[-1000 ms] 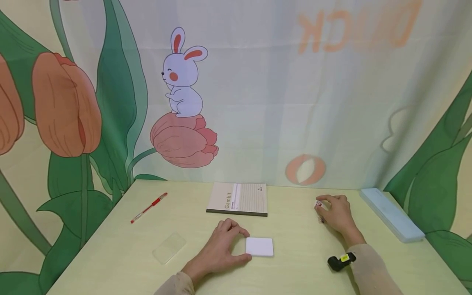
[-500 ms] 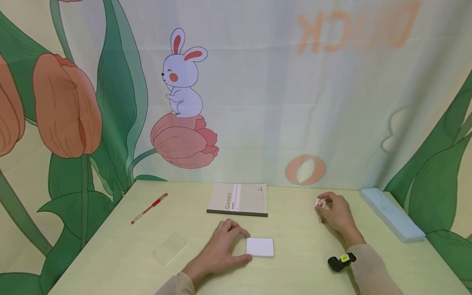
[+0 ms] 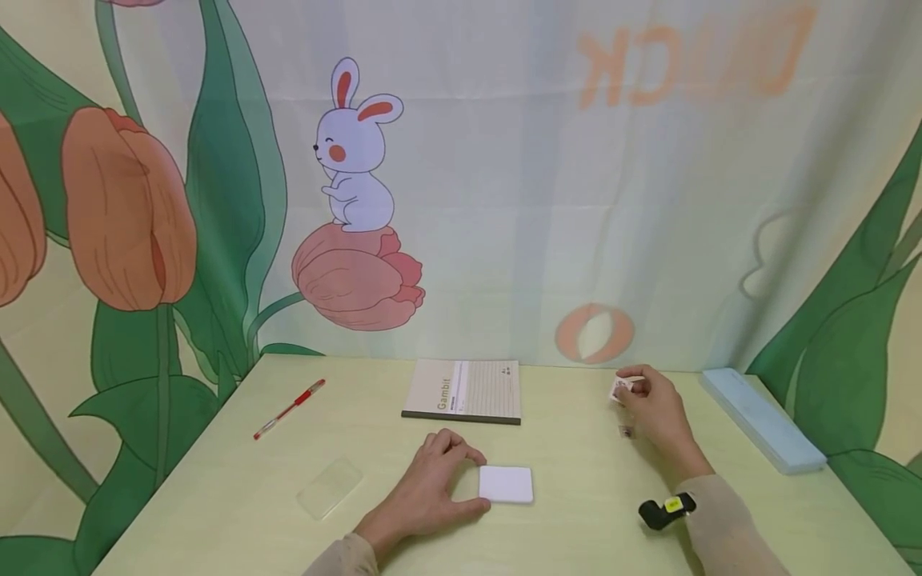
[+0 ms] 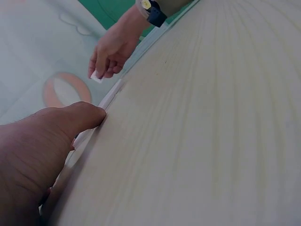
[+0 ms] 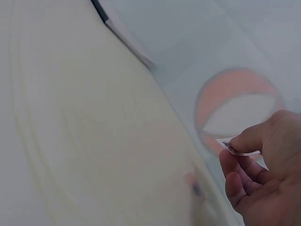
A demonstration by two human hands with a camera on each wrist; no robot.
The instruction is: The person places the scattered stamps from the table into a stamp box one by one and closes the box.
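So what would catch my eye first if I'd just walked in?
Probably the white rabbit printed on the backdrop, sitting on a pink tulip above the table. At the table, the left hand holds a white rectangle, and farther right the right hand pinches a small printed piece.

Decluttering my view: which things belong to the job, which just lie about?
Job, apparently:
white rectangular block, held by left hand
small white printed piece, pinched by right hand

Seemingly lying about:
slim red pen
beige rectangular notebook
clear rectangular case
long blue box
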